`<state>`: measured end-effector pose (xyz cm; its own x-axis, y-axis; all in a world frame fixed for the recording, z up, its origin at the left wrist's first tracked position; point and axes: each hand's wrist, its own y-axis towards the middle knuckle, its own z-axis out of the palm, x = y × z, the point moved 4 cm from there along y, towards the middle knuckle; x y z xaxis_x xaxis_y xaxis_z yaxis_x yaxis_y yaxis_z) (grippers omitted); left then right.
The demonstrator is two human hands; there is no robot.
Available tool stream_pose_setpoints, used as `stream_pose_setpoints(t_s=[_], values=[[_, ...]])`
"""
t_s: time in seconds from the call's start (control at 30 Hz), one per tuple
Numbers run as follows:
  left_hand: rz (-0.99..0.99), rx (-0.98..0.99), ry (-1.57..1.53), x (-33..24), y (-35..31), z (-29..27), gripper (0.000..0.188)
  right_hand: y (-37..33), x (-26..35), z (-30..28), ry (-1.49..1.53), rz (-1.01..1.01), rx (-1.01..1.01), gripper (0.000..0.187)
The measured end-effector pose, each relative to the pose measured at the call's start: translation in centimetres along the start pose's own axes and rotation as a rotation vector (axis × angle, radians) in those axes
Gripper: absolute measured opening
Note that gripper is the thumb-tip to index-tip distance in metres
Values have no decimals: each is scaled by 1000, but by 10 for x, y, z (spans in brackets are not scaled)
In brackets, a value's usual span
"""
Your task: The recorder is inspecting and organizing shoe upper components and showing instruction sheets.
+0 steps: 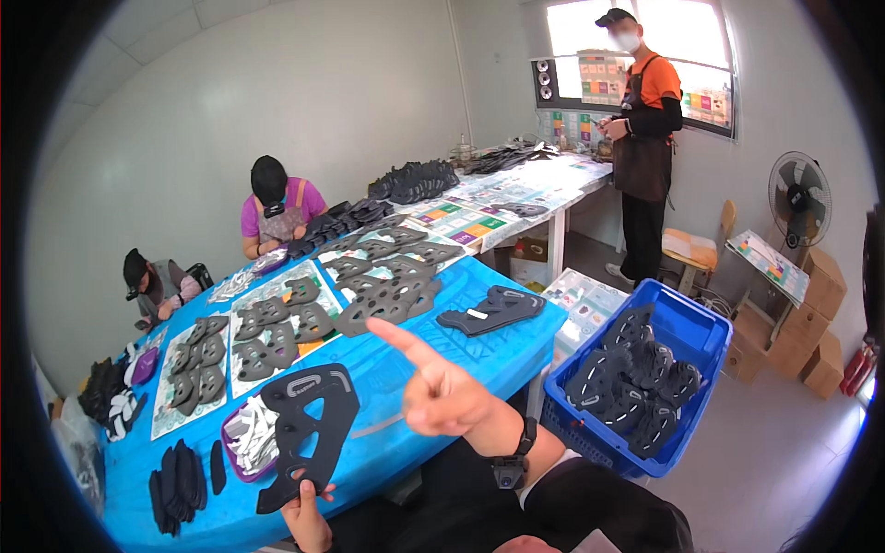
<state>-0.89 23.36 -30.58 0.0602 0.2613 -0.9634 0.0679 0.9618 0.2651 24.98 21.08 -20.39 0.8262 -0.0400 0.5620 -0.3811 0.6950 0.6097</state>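
Low in front of me, my left hand (307,518) grips the lower edge of a flat black foam shoe-upper piece (304,424) with triangular cutouts and raises it above the blue table cover. My right hand (444,392) is in the air over the table's near edge, its index finger stretched out and the other fingers curled; nothing shows in it. A purple basket (234,461) of white pieces (253,435) sits partly behind the held piece. Beyond the index finger lie several grey-black cutout pieces (396,300) on printed sheets.
At my right stands a blue crate (678,442) of black pieces. Dark strips (177,484) and a flat stack (498,311) lie on the blue-covered table (396,433). Two people (277,207) (152,290) sit along its far side; another person (645,138) stands by the window. A fan (798,198) and cartons (802,318) are right.
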Motion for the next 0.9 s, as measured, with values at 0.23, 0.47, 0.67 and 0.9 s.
stream_pose_setpoints(t_s=[0.23, 0.47, 0.67, 0.9], values=[[-27, -73, 2, 4, 7, 1, 34, -39, -34, 86, -809, 480, 1041, 56], [-81, -185, 6, 30, 8, -20, 37, 6, -24, -35, 234, -171, 494, 27], [-88, -61, -12, 20, 7, -11, 39, 9, -28, -8, -233, 3, 151, 95], [-72, -63, 149, 10, -4, -14, 42, -8, -70, -61, -788, 380, -34, 87]])
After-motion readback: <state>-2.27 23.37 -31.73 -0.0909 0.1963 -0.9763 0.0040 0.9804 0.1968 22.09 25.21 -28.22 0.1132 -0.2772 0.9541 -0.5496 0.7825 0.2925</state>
